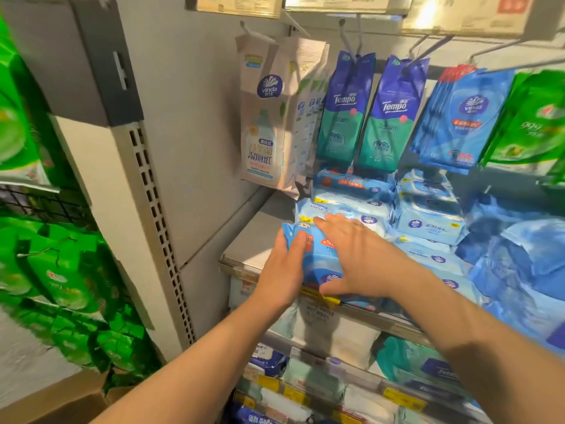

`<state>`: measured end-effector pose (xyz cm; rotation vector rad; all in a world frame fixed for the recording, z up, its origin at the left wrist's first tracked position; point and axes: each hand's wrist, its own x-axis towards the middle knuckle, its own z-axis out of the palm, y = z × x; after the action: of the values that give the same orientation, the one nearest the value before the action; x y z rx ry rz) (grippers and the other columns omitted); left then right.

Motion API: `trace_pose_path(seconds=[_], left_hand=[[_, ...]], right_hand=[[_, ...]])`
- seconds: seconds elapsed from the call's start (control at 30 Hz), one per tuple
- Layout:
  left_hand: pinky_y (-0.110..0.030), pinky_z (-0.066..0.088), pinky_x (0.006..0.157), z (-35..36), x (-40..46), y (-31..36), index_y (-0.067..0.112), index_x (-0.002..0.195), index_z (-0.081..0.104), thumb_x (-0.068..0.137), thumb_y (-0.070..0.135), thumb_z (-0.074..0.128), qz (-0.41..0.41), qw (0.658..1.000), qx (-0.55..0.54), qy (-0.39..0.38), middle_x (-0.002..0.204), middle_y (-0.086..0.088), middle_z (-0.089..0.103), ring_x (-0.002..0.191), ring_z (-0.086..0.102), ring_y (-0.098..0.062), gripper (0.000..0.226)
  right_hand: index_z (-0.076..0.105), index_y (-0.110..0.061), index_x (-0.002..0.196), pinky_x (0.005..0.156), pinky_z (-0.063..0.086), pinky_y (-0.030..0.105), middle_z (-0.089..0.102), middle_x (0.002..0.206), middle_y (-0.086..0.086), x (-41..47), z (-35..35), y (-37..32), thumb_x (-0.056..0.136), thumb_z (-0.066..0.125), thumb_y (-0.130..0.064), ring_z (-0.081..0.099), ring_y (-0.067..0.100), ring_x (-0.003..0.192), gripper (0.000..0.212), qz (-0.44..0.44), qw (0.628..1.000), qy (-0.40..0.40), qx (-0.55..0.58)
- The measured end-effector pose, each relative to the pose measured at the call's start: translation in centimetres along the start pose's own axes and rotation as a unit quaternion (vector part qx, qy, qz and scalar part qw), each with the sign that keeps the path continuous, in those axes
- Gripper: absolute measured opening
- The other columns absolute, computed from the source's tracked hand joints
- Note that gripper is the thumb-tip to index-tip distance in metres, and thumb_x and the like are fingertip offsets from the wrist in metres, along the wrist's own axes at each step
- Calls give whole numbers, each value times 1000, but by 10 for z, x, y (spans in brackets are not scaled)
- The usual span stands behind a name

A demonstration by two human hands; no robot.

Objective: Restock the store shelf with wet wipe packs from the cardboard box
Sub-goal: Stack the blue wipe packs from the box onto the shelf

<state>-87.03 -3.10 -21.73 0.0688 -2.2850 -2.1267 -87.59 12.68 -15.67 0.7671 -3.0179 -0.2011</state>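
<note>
Evidently both hands, left point(282, 264) and right point(356, 255), spread flat on a wet wipe pack point(318, 255) lying lengthwise into the shelf point(260, 240).

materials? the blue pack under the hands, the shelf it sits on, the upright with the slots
Pack: looks like soft glossy plastic film; it creases and catches light. Both hands, left and right, lie on it.
Shelf: probably painted sheet metal, flat matte grey, with a thin shiny front edge.
Upright: likely the same painted metal; the rows of punched slots suggest it.
</note>
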Motion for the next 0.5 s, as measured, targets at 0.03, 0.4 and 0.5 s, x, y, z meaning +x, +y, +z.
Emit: trace_pose_path(seconds=[0.03,0.4,0.5], left_hand=[[-50,52,93,-1,0,1,47,107,54,78,71,37,-6,1000,-4,-6,106,8,71,99,68,-18,41],[-38,34,115,-115,-69,-16,36,144,44,85,74,30,93,994,53,6,144,12,51,132,47,-2,72],[-39,36,113,-180,-120,-50,30,141,49,87,70,30,84,992,74,62,141,13,54,130,48,1,71]], right_hand=[[3,-18,164,128,9,35,7,171,12,0,-1,0,76,72,-70,10,24,158,123,1,1000,1,9],[21,-20,162,128,4,31,14,170,-5,14,-7,-98,94,59,-57,3,8,157,86,-115,976,99,154],[35,-16,156,126,13,23,34,160,-6,22,11,-170,93,54,-57,23,8,153,78,-215,946,137,202]])
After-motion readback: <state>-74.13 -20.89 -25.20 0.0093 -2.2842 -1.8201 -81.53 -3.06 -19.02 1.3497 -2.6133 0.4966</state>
